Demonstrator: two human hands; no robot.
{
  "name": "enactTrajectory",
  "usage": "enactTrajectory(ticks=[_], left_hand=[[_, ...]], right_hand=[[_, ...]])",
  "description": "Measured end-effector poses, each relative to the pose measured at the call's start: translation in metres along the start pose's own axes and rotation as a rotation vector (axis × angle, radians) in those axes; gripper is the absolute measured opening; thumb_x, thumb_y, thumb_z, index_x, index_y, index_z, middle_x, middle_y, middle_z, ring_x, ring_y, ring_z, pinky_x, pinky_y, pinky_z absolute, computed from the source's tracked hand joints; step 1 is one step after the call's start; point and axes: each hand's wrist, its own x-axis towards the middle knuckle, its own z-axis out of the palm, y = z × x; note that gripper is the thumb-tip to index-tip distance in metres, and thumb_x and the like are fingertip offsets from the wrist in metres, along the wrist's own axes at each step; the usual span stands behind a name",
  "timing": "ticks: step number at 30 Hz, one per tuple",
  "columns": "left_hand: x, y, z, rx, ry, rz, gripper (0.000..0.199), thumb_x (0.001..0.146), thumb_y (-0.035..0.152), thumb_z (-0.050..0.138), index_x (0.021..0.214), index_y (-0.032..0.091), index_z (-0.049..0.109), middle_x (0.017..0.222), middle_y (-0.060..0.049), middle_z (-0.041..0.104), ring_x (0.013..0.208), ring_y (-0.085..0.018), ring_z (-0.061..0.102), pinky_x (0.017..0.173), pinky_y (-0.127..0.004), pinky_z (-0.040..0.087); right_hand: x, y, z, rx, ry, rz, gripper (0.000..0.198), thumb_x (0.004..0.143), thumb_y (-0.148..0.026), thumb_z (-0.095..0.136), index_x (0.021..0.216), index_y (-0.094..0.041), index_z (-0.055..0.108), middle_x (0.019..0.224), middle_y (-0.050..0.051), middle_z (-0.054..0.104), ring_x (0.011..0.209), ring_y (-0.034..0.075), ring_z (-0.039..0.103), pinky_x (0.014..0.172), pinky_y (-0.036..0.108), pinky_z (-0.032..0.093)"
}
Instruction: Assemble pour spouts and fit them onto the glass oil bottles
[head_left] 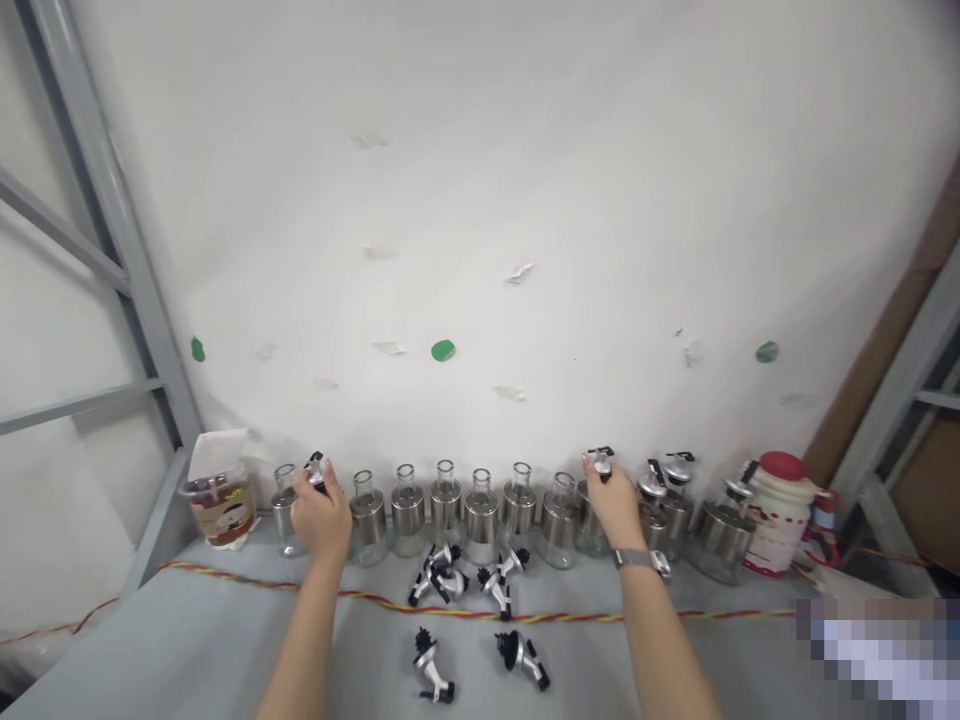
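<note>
Glass bottles with metal sleeves stand in a row along the wall. Near its left end, my left hand (322, 515) is closed around a silver-and-black pour spout (316, 468); whatever is beneath is hidden by the hand. My right hand (615, 505) grips another pour spout (601, 461), above a bottle (587, 510) that it partly covers. Between my hands are several uncapped bottles, such as this bottle (481, 515). Loose pour spouts lie in front of them, with one spout (433, 665) and another spout (523, 657) closer to me.
Right of my right hand, bottles with spouts fitted, including one bottle (724, 535), stand beside a white jar with a red lid (778, 515). At the far left sits a plastic tub (223, 508). A twisted red-and-yellow cord (559, 617) crosses the grey table (360, 670).
</note>
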Motion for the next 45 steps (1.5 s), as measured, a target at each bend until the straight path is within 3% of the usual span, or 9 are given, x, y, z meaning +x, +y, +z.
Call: enactTrajectory(ticks=[6,16,26,33,37,41,43,45], left_hand=[[0.000,0.004,-0.001,-0.016,0.004,-0.034,0.054,0.083,0.050,0.031,0.110,0.006,0.046,0.082,-0.016,0.062,0.079,-0.031,0.057,0.073,-0.043,0.039],[0.000,0.006,-0.008,-0.084,-0.031,-0.028,0.051,0.080,0.052,0.038,0.112,0.013,0.044,0.079,-0.011,0.062,0.079,-0.031,0.058,0.072,-0.041,0.038],[-0.003,0.003,-0.006,-0.125,-0.031,0.007,0.046,0.081,0.045,0.043,0.116,0.015,0.044,0.088,-0.011,0.063,0.083,-0.028,0.058,0.074,-0.038,0.039],[0.004,0.008,-0.007,-0.209,-0.027,0.089,0.042,0.080,0.044,0.046,0.112,0.018,0.047,0.099,-0.010,0.058,0.096,-0.027,0.052,0.081,-0.038,0.038],[0.009,0.015,-0.016,-0.275,0.026,0.127,0.041,0.079,0.044,0.048,0.108,0.016,0.049,0.110,-0.013,0.049,0.106,-0.026,0.044,0.089,-0.037,0.034],[0.014,0.031,-0.031,-0.332,0.068,0.148,0.040,0.078,0.043,0.050,0.107,0.017,0.047,0.113,-0.012,0.047,0.111,-0.025,0.039,0.095,-0.040,0.028],[0.016,0.046,-0.041,-0.362,0.085,0.132,0.043,0.080,0.043,0.047,0.112,0.015,0.042,0.110,-0.012,0.048,0.106,-0.024,0.042,0.092,-0.040,0.030],[0.017,0.064,-0.052,-0.405,0.043,0.130,0.041,0.083,0.042,0.041,0.114,0.016,0.038,0.103,-0.009,0.051,0.092,-0.020,0.051,0.081,-0.034,0.039]], right_hand=[[-0.013,-0.001,0.016,0.090,0.175,0.030,0.048,0.077,-0.053,0.034,0.085,-0.011,0.056,0.080,0.017,0.064,0.073,0.025,0.057,0.064,0.031,0.039],[-0.027,0.000,0.020,0.021,0.299,0.018,0.052,0.081,-0.053,0.033,0.105,-0.009,0.049,0.091,0.018,0.063,0.081,0.028,0.057,0.069,0.032,0.035],[-0.029,-0.001,0.018,-0.062,0.344,-0.011,0.058,0.079,-0.058,0.033,0.107,-0.009,0.048,0.083,0.016,0.064,0.077,0.027,0.056,0.074,0.034,0.034],[-0.026,-0.004,0.014,0.001,0.351,-0.015,0.055,0.081,-0.058,0.030,0.102,-0.011,0.050,0.066,0.009,0.063,0.064,0.024,0.056,0.065,0.032,0.036],[-0.027,-0.011,0.011,0.061,0.377,-0.117,0.053,0.080,-0.056,0.034,0.099,-0.011,0.051,0.087,0.014,0.060,0.084,0.025,0.053,0.072,0.033,0.037],[-0.029,-0.040,-0.007,0.107,0.448,-0.201,0.053,0.080,-0.050,0.038,0.109,-0.007,0.046,0.105,0.020,0.051,0.099,0.027,0.045,0.082,0.038,0.034],[-0.031,-0.064,-0.022,0.189,0.357,-0.258,0.048,0.080,-0.046,0.041,0.109,-0.009,0.048,0.099,0.016,0.055,0.087,0.023,0.050,0.078,0.035,0.037],[-0.038,-0.087,-0.033,0.247,0.017,-0.287,0.041,0.079,-0.046,0.043,0.101,-0.013,0.054,0.085,0.008,0.059,0.071,0.018,0.052,0.067,0.029,0.040]])
